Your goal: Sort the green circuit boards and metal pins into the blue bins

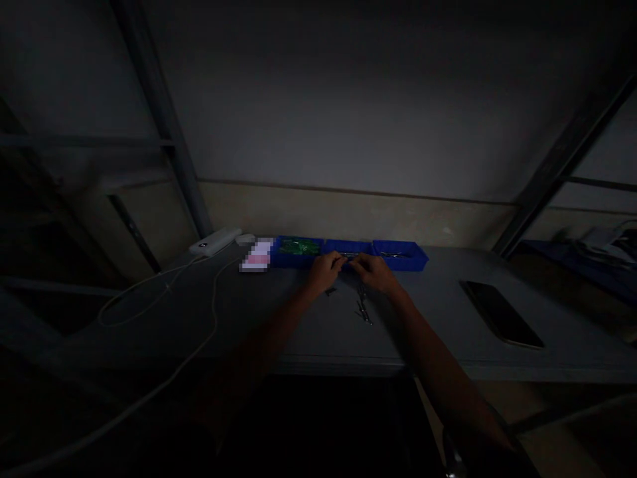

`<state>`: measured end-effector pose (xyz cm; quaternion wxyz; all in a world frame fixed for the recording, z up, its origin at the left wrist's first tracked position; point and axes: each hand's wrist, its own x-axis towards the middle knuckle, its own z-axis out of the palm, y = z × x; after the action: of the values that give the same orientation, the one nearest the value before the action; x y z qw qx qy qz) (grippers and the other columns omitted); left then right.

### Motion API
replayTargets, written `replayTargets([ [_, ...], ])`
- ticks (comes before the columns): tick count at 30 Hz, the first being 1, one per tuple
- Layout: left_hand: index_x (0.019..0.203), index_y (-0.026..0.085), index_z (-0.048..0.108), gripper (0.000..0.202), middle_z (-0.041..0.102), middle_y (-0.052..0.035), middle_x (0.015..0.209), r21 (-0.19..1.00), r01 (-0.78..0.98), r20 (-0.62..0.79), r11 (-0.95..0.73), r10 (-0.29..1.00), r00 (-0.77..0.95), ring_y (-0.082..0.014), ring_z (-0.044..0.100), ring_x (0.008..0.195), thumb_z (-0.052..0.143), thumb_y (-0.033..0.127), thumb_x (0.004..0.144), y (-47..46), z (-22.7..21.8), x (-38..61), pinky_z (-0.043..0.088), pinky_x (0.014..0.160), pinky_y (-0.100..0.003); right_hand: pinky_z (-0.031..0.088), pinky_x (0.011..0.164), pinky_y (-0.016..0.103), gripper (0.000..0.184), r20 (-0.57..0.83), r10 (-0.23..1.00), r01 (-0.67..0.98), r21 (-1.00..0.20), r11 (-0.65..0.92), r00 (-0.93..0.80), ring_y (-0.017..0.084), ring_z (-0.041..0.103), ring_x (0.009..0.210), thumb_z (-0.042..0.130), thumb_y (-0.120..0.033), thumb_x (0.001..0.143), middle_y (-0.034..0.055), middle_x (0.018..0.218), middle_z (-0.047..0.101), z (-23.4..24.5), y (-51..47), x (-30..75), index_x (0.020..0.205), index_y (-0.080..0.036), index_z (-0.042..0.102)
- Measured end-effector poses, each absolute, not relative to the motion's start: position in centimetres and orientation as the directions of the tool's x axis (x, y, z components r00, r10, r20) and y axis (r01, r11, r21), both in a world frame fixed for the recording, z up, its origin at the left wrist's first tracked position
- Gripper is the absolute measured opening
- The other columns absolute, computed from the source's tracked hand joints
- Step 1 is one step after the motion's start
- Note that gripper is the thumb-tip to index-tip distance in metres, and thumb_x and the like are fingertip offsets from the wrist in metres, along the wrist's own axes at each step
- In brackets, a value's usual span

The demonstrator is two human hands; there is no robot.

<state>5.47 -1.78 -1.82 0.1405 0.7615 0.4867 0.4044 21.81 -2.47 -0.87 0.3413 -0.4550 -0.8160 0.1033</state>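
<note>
My left hand [324, 272] and my right hand [376, 271] are close together in front of the middle blue bin [334, 245]. The fingers of each are pinched. Whatever they hold is too small and dim to name. Below my right hand lies a small heap of thin metal parts [364, 312], like screws or pins. A small dark piece [330, 291] rests on the table under my left hand. Green pieces [299, 246] fill the left bin. In the right blue bin [415, 259] are some thin metallic pieces.
A dark-screened phone [501, 313] lies on the grey table [432, 332] at the right. To the left are a white power strip [215, 243], a white cable [215, 312] and a blurred pink-and-white item [259, 255]. A wall [348, 211] stands behind, with metal frame posts at both sides.
</note>
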Motion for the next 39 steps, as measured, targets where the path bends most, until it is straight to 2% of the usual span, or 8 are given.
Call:
replayTargets([
  [5,0.076,0.015,0.063,0.031,0.062,-0.0018,0.062,0.599,0.663,0.427,-0.449,0.880,0.209,-0.0131,0.057,0.062,0.038,0.027,0.090,-1.9,-2.2,5.8,0.042,0.061,-0.022,0.030,0.054,0.023,0.038,0.487,0.836,0.734,-0.466,0.493,-0.252,0.013,0.050,0.055,0.040,-0.038,0.088,0.0024,0.058,0.059,-0.7,-1.7,22.8,0.065,-0.016,0.060],
  [11,0.092,0.020,0.064,0.017,0.066,-0.0025,0.079,0.420,0.773,0.302,-0.475,0.877,0.374,-0.0160,0.060,0.074,0.053,0.027,0.081,-2.3,-2.8,6.3,0.044,0.068,-0.024,0.033,0.054,0.025,0.048,0.473,0.802,0.706,-0.702,0.092,0.366,0.018,0.057,0.062,0.032,-0.043,0.089,0.0106,0.067,0.065,-1.3,0.2,27.5,0.068,-0.014,0.065],
  [14,0.091,0.022,0.063,0.015,0.065,-0.0059,0.091,0.346,0.810,0.275,-0.474,0.876,0.396,-0.0205,0.061,0.082,0.057,0.027,0.078,-2.2,-3.1,6.9,0.045,0.072,-0.029,0.037,0.056,0.027,0.052,0.433,0.767,0.639,-0.768,0.039,0.473,0.020,0.059,0.063,0.032,-0.051,0.087,0.0131,0.071,0.067,-1.7,0.6,28.6,0.078,-0.013,0.067],
  [19,0.080,0.019,0.060,0.010,0.063,-0.0069,0.089,0.317,0.811,0.273,-0.492,0.866,0.419,-0.0200,0.060,0.084,0.051,0.014,0.079,-2.2,-3.5,7.5,0.045,0.077,-0.030,0.040,0.063,0.026,0.049,0.486,0.831,0.718,-0.677,0.162,0.270,0.019,0.061,0.071,0.036,-0.051,0.088,0.0123,0.081,0.069,-1.2,-0.2,26.1,0.100,-0.013,0.065],
  [23,0.081,0.016,0.058,0.014,0.061,-0.0087,0.089,0.365,0.782,0.322,-0.505,0.857,0.402,-0.0197,0.059,0.086,0.044,0.015,0.084,-2.2,-3.1,7.0,0.044,0.080,-0.030,0.036,0.059,0.023,0.031,0.436,0.884,0.763,-0.509,0.399,-0.171,0.015,0.057,0.063,0.047,-0.040,0.086,0.0047,0.072,0.066,-0.7,-1.4,23.6,0.095,-0.017,0.065],
  [26,0.081,0.015,0.057,0.015,0.061,-0.0085,0.088,0.436,0.749,0.368,-0.498,0.859,0.357,-0.0188,0.058,0.087,0.043,0.016,0.086,-1.8,-2.6,6.5,0.044,0.080,-0.030,0.034,0.057,0.022,0.018,0.387,0.867,0.757,-0.450,0.473,-0.312,0.013,0.054,0.060,0.051,-0.026,0.084,0.0022,0.069,0.064,-0.6,-2.0,23.1,0.088,-0.017,0.065],
  [30,0.081,0.014,0.057,0.014,0.062,-0.0082,0.087,0.493,0.730,0.396,-0.474,0.869,0.296,-0.0186,0.058,0.086,0.044,0.017,0.086,-1.5,-2.3,6.3,0.044,0.080,-0.030,0.035,0.060,0.021,0.015,0.396,0.849,0.704,-0.487,0.518,-0.350,0.012,0.055,0.064,0.047,-0.018,0.084,0.0029,0.074,0.064,-0.7,-2.1,23.3,0.084,-0.015,0.062],
  [39,0.072,0.018,0.053,0.026,0.062,-0.0031,0.071,0.622,0.660,0.343,-0.422,0.904,0.254,-0.0144,0.058,0.070,0.035,0.023,0.090,-2.6,-1.8,6.7,0.042,0.067,-0.025,0.036,0.060,0.023,0.017,0.421,0.854,0.719,-0.487,0.496,-0.304,0.014,0.056,0.064,0.045,-0.025,0.088,0.0050,0.073,0.064,-0.8,-2.4,22.1,0.081,-0.016,0.058],
])
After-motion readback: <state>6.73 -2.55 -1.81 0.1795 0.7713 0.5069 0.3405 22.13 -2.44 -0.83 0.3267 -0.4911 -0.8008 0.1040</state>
